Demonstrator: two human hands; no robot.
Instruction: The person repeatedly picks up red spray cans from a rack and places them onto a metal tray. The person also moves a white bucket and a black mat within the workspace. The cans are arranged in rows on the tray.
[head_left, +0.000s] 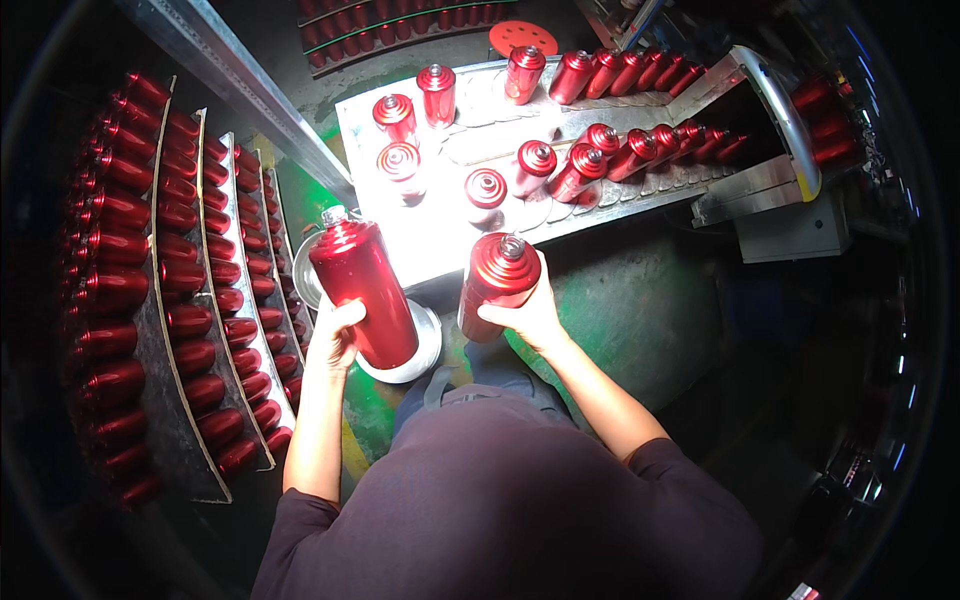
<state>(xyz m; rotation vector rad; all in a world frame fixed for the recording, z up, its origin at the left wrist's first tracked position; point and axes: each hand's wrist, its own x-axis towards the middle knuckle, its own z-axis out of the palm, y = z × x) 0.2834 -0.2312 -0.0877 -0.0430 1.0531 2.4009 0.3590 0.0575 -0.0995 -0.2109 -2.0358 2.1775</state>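
The fingers (348, 314) of the left hand (331, 340) are curled around a tall red bottle (368, 285). The right hand (535, 318) is wrapped around a second red bottle (497, 268). Both are in front of the tabletop's (430, 240) near edge. It's best to hold each one snugly, not squeeze too hard, and keep them apart so they don't bump.
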